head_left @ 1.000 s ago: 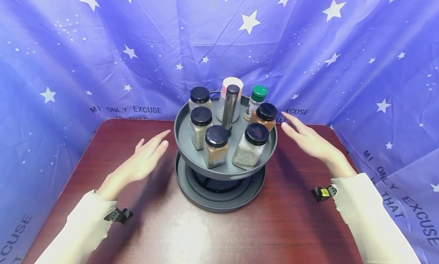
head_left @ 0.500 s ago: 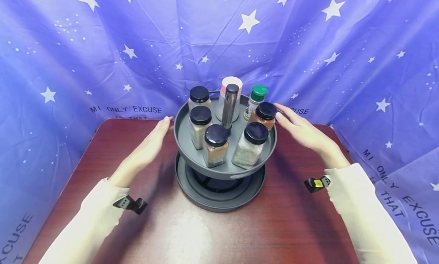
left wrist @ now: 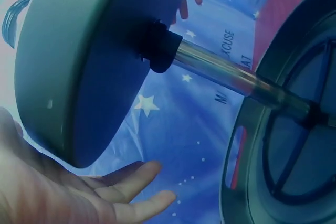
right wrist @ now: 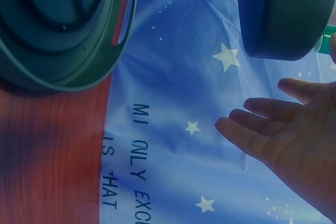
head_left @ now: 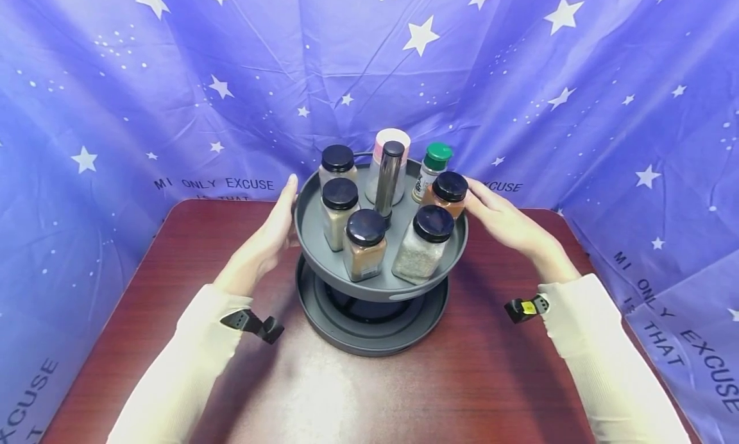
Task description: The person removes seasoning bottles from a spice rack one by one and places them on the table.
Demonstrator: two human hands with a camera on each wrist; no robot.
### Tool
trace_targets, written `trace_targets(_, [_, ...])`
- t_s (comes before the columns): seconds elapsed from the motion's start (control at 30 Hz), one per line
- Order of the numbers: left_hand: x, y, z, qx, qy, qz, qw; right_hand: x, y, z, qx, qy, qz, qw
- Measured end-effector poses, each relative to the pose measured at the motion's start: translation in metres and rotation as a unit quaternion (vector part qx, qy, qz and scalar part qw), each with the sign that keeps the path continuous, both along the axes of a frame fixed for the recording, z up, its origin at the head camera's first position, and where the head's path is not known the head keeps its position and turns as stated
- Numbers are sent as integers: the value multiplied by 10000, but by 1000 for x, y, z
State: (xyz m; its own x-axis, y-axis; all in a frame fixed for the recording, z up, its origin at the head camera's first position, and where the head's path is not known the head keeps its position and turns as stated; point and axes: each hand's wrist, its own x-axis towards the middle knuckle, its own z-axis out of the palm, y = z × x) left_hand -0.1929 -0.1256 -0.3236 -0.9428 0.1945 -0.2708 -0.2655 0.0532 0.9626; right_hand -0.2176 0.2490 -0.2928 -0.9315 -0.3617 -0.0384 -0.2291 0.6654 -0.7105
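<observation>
Head view has your matte dark grey, round two-tier rack (head_left: pixel 369 294) standing on the glossy reddish-brown wood-look table (head_left: pixel 491 367), with your bare left hand (head_left: pixel 265 239) at the left side of the rack's upper tier and your bare right hand (head_left: pixel 510 224) at its right. You're not gripping anything tbh: the left wrist view has those fingers loosely spread just beside the rack, and the right wrist view has the others stretched out near it. Can't tell if either hand actually touches it. A shiny metal post with a black cap (head_left: pixel 387 184) pokes up from the rack's middle. Up top you've got a clear black-lidded jar of pale green stuff (head_left: pixel 417 261) at the rack's front right, a clear black-lidded jar of brown powder (head_left: pixel 365 263) at its front, an orange-brown black-lidded jar (head_left: pixel 444 206) at its right edge, closest to your right hand, and a small green-capped bottle (head_left: pixel 432 171) at its right rear. Behind the rack hangs a blue-purple fabric backdrop with white stars (head_left: pixel 358 59).
</observation>
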Motion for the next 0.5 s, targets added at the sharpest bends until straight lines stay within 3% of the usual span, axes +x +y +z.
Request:
trace_targets(0.2, [-4, 4, 5, 180, -82, -119, 9997, -3, -8, 8, 86, 76, 77, 9999])
trace_targets(0.4, [-6, 7, 6, 498, -251, 92, 9984, -8, -12, 7, -592, -103, 465, 9971])
trace_targets(0.5, [-7, 9, 5, 560, -314, 199, 9977, -8, -12, 8, -696, -237, 442, 9963])
